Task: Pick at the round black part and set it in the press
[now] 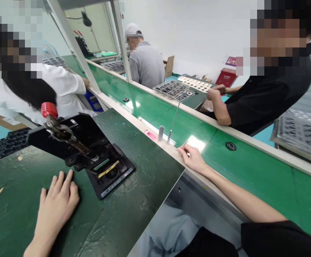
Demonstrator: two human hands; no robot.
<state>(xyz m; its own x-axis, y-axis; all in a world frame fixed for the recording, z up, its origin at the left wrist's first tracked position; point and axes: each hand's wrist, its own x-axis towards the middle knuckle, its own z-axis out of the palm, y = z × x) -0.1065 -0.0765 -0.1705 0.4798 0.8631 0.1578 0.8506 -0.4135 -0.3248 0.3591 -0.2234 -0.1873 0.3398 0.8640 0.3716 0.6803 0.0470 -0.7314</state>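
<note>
My left hand (57, 201) lies palm down on the dark green bench (134, 207), fingers a little apart, with nothing in it. To its right stands a black clamp fixture (109, 171) with a red-handled lever (49, 110). My right hand (194, 159) rests at the pale rail (168, 146) of the conveyor, thumb and forefinger closed together; whatever lies between the fingertips is too small to make out. Just left of that hand, a thin metal rod (169, 137) and a short ridged grey cylinder (161, 133) stand upright on the rail.
A green conveyor (155, 110) crosses the view, bearing round black parts (230, 146) (125, 100). A pink item (150, 134) lies on the rail. Three people sit nearby, one handling parts beside a compartment tray (172, 89). Black trays (12, 142) are at the left.
</note>
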